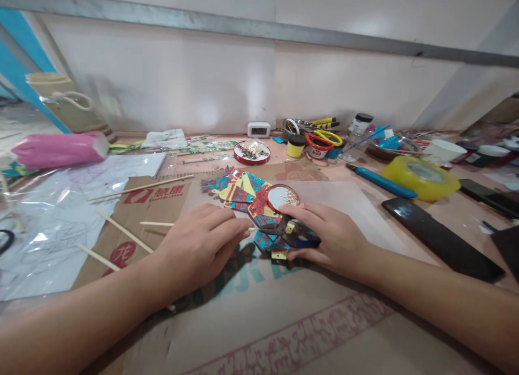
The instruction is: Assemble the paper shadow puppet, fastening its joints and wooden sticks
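Observation:
My right hand point(328, 231) is closed around a pair of pliers point(279, 229) with dark blue handles. Their jaws point left, toward the fingertips of my left hand point(203, 245). Those fingers are pinched together around something small and pale that I cannot make out. Under and behind the pliers lies a colourful cut-out figure point(239, 190) in blue, red and yellow, joined with small metal fasteners. A small round red-rimmed dish point(283, 197) of gold-coloured bits sits by my right fingertips. Thin wooden sticks point(124, 229) lie left of my left hand, partly hidden by it.
Brown cardboard point(170, 199) and a pale printed sheet point(259, 321) cover the work surface. Farther back stand a lid of beads point(251, 153), a small digital clock point(258, 130) and scissors point(324, 138). A blue cutter point(381, 181), yellow tape roll point(421, 177) and black phone-like slab point(441, 239) lie right.

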Tool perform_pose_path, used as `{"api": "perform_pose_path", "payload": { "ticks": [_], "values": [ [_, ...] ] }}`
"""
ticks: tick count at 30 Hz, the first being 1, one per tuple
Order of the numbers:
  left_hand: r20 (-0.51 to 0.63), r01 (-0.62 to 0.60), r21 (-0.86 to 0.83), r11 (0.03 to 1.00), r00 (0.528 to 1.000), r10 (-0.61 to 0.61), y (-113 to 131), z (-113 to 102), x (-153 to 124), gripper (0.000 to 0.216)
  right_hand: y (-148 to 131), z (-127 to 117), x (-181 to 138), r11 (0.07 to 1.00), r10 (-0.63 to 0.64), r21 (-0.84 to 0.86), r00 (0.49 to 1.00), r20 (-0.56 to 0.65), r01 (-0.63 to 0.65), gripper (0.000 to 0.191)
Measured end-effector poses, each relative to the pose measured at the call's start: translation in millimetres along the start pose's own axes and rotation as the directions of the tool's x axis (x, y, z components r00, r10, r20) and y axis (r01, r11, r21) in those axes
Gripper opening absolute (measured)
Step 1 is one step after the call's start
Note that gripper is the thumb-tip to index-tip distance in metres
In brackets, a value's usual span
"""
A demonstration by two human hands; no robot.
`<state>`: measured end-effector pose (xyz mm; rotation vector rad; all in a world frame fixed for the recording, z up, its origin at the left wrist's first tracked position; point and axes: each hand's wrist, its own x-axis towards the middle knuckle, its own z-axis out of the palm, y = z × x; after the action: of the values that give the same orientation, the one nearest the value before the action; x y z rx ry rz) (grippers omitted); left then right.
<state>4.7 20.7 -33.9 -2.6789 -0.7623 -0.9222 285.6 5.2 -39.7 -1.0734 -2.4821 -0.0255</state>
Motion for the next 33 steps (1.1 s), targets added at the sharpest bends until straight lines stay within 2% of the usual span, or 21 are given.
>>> {"api": "perform_pose_path", "payload": {
  "ticks": [7,12,16,21,27,33],
  "values": [
    [-0.007,-0.027,0.004,1.000,1.000,0.027,0.2,-1.6,3.4,0.023,0.6,1.3,-1.7,1.000,0.002,-0.007,1.000,0.021,-0.002,0.068],
    [-0.056,-0.038,-0.011,0.999,0.998,0.038,1.1,-4.2,3.4,0.016,1.1,2.8,-2.7,1.000,0.010,-0.005,1.000,0.024,-0.010,0.067],
    [-0.040,-0.052,-0.024,0.998,0.998,0.051,-0.1,-4.5,0.6,0.015,2.1,3.7,-3.1,1.000,0.006,-0.015,0.999,0.033,-0.006,0.067],
    [-0.058,-0.004,-0.002,1.000,0.998,0.004,0.6,-0.9,-1.8,0.013,1.0,2.9,-1.9,1.000,0.019,-0.006,0.999,0.032,-0.019,0.067],
    [-0.029,0.046,0.038,0.998,0.999,-0.045,3.2,-1.0,1.5,0.031,-1.4,1.2,-0.1,0.998,0.062,0.025,0.998,0.019,-0.063,0.068],
    [-0.030,0.022,0.049,0.999,0.999,-0.021,5.1,-2.5,3.8,0.033,-2.1,0.5,0.3,0.998,0.059,0.014,0.998,0.012,-0.059,0.068]
  ]
}}
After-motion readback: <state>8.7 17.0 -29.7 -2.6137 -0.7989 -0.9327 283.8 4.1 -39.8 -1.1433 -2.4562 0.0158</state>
